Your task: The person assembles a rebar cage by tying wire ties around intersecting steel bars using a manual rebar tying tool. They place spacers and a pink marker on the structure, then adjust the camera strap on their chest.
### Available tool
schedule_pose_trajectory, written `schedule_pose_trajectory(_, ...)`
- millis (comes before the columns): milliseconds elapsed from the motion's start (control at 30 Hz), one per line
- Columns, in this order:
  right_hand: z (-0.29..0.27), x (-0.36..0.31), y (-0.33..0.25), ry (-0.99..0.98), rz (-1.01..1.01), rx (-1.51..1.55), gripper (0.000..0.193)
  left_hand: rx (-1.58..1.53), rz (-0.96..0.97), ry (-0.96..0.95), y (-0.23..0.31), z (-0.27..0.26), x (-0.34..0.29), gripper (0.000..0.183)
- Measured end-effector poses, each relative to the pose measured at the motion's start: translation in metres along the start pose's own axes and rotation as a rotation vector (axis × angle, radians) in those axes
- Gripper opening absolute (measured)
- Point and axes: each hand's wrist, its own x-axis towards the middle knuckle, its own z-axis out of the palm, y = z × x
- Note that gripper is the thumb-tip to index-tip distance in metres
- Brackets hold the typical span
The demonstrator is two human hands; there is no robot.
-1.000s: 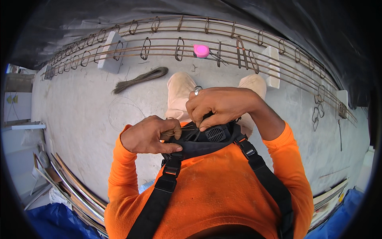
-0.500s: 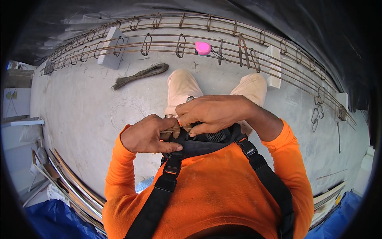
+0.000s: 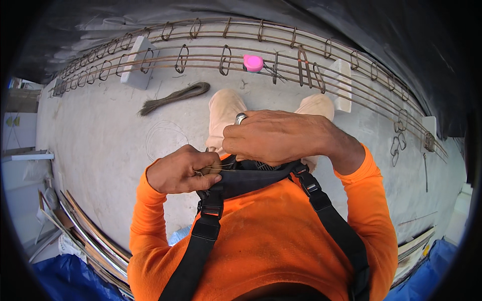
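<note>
Thin tie wires stick out from between the thumb and curled fingers of my left hand, in front of my waist. My right hand, with a ring on one finger, is beside it, a little higher and to the right. Its fingers are curled down and inward, so whatever they grip is hidden. Just under both hands runs a black chest harness, its buckled straps coming up over my orange top.
Ahead lie long rebar cages with stirrups, resting on white blocks. A pink tape measure sits by the nearer cage. A bundle of tie wire and a loose wire coil lie on the concrete floor. Boards are stacked at left.
My right hand has lifted slightly and turned so its back faces up, its fingertips moving away from the left hand. My left hand has closed more tightly around the wires.
</note>
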Motion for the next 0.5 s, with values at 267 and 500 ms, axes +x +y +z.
schedule_pose_trajectory(267,0.0,-0.021,0.008,0.012,0.003,0.16,0.02,0.028,-0.004,-0.111,0.01,-0.01,0.001,0.017)
schedule_pose_trajectory(500,0.009,-0.031,0.01,-0.048,0.007,0.293,0.032,-0.008,0.037,-0.189,0.009,-0.005,0.001,0.016)
